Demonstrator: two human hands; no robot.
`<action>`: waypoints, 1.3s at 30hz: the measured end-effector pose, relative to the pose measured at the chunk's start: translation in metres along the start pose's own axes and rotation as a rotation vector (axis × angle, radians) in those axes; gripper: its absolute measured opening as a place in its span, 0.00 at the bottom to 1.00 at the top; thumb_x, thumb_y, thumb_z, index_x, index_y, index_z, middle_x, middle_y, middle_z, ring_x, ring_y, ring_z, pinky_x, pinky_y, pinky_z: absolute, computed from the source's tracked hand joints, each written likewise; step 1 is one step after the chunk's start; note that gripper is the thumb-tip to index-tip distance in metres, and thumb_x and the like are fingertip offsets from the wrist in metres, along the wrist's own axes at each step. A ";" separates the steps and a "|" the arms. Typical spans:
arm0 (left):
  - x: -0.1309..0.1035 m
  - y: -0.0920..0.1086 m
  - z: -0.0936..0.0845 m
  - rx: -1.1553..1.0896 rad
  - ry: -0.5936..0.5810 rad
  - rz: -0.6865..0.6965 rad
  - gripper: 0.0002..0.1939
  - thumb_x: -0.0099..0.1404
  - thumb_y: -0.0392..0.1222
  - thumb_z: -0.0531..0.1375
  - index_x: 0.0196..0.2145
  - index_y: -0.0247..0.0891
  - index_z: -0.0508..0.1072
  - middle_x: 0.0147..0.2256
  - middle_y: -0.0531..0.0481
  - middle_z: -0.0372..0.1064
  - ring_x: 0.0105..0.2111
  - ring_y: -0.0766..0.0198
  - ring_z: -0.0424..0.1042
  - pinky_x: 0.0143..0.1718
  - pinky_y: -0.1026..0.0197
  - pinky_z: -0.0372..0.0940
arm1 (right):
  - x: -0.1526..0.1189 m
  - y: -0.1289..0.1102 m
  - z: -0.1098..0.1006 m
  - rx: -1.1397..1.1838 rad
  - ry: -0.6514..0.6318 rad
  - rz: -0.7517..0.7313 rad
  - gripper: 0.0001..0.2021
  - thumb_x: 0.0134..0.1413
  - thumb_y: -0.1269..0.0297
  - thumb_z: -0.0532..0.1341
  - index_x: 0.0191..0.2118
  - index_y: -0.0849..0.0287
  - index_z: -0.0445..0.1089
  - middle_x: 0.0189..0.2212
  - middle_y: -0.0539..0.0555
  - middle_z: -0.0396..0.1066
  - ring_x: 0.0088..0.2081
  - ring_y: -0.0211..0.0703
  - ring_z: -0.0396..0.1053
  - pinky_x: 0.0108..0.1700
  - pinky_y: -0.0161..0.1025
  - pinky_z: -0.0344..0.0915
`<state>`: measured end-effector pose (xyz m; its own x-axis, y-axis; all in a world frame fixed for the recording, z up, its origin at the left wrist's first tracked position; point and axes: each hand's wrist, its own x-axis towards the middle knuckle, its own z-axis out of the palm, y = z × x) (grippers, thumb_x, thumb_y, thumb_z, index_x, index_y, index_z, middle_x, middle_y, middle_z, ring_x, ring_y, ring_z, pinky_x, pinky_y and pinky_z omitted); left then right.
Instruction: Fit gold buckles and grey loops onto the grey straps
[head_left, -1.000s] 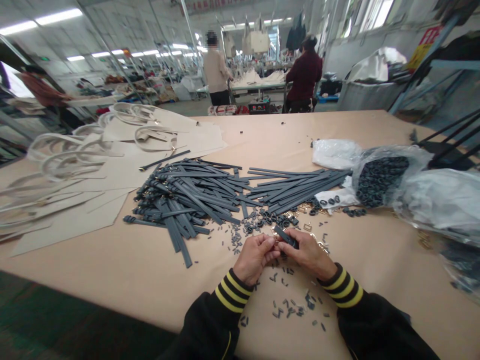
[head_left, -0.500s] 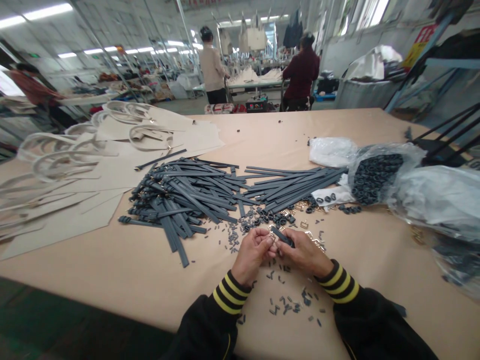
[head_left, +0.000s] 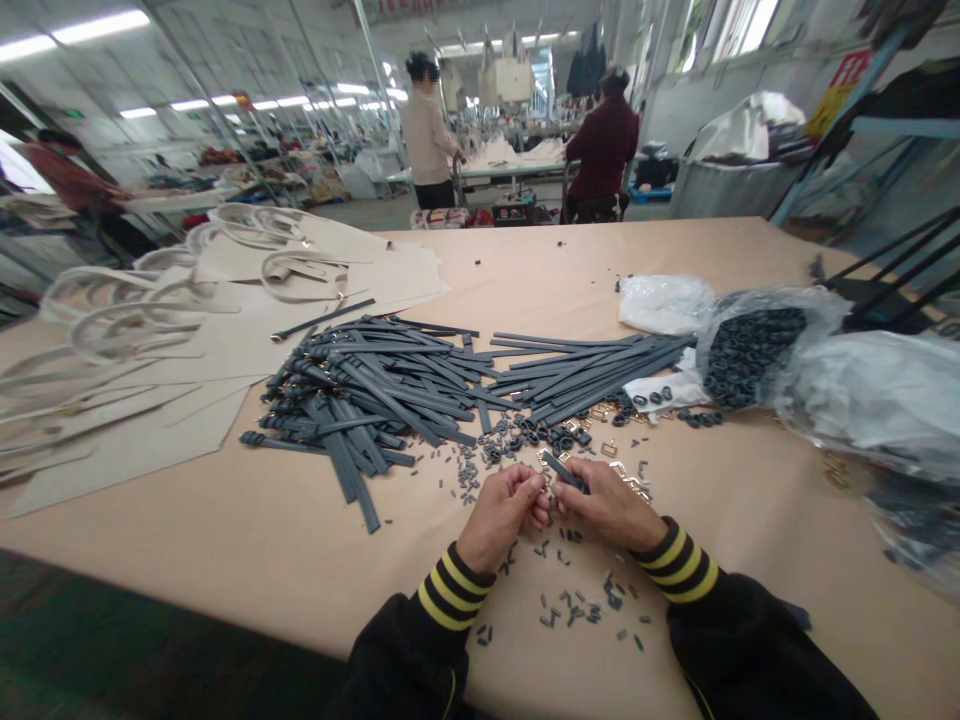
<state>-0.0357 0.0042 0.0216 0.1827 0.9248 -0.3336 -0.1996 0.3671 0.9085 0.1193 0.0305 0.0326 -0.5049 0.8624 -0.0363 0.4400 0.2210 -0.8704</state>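
Note:
My right hand point(head_left: 609, 503) is closed on a dark grey strap point(head_left: 564, 471), its flat end sticking out past the fingers toward the upper left. Just left of it, my left hand point(head_left: 504, 512) is pinched, fingertips close to the strap. Whatever lies between those fingertips is too small to make out. Gold-coloured metal shows right by the fingers. Beyond my hands lie loose black rings point(head_left: 561, 438) and gold rectangular buckles point(head_left: 609, 449). Small dark cut pieces point(head_left: 577, 608) are scattered on the table between my forearms.
A heap of dark straps with buckles point(head_left: 375, 385) lies left of centre, with plain straps point(head_left: 592, 375) beside it. Beige panels with handles point(head_left: 172, 370) cover the table's left. Plastic bags, one of black rings point(head_left: 754, 350), stand at right. Several people work beyond the table.
My left hand has drawn slightly left and down, its fingers a little farther from the strap. The right hand keeps its hold on the strap, almost still.

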 end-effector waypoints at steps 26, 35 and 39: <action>-0.008 0.022 -0.011 0.049 0.087 0.086 0.12 0.56 0.46 0.56 0.27 0.34 0.61 0.19 0.55 0.64 0.16 0.73 0.63 0.16 0.72 0.60 | -0.004 -0.003 -0.006 0.553 -0.153 0.100 0.09 0.50 0.60 0.55 0.31 0.62 0.61 0.22 0.48 0.65 0.19 0.30 0.59 0.19 0.27 0.55; -0.012 0.023 -0.008 -0.193 -0.057 -0.028 0.11 0.55 0.44 0.58 0.26 0.35 0.60 0.19 0.57 0.62 0.16 0.75 0.62 0.16 0.74 0.58 | -0.004 -0.001 -0.009 0.533 -0.151 0.086 0.09 0.50 0.60 0.55 0.31 0.62 0.62 0.23 0.48 0.64 0.18 0.29 0.58 0.19 0.27 0.55; -0.013 0.025 -0.009 -0.276 -0.075 -0.042 0.11 0.55 0.42 0.59 0.25 0.34 0.60 0.20 0.56 0.61 0.17 0.76 0.62 0.16 0.75 0.58 | -0.003 0.002 -0.012 0.521 -0.075 0.094 0.10 0.50 0.59 0.55 0.32 0.62 0.62 0.23 0.48 0.64 0.18 0.29 0.57 0.18 0.27 0.54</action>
<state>-0.0513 0.0026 0.0462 0.2650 0.9022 -0.3403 -0.4433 0.4274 0.7879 0.1308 0.0334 0.0364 -0.5408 0.8287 -0.1443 0.0686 -0.1276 -0.9895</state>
